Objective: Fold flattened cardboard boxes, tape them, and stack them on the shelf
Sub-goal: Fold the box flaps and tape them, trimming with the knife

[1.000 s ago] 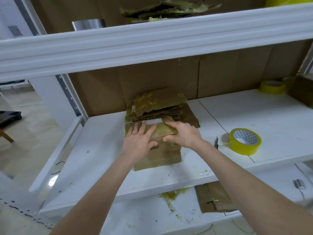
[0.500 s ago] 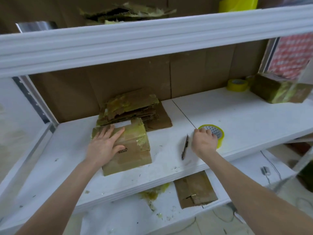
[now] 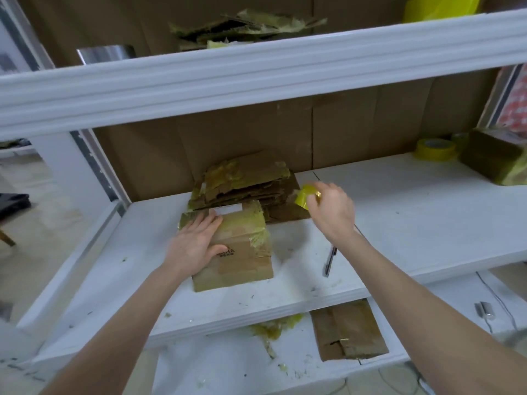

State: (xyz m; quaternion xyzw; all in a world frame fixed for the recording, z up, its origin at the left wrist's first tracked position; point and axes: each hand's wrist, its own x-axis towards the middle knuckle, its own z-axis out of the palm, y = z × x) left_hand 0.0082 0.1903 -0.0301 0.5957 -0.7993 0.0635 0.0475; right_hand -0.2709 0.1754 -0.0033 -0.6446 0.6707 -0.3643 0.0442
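Observation:
A folded cardboard box [image 3: 242,252] patched with yellow tape sits on the white middle shelf [image 3: 399,223]. My left hand [image 3: 194,243] rests flat on its top left part, fingers straight. Behind it lies a stack of flattened cardboard boxes [image 3: 245,183]. My right hand [image 3: 330,209] grips a yellow tape roll [image 3: 306,195], lifted above the shelf to the right of the stack. Most of the roll is hidden by the hand.
A pen-like tool [image 3: 330,260] lies on the shelf right of the box. Another yellow tape roll [image 3: 435,149] and a taped box [image 3: 496,161] stand at the far right. Torn cardboard [image 3: 245,27] lies on the upper shelf, flat cardboard [image 3: 346,332] on the lower one.
My right hand left the box, reached right to the tape roll on the shelf, and has now lifted it up and back toward the box. My left hand stayed on the box.

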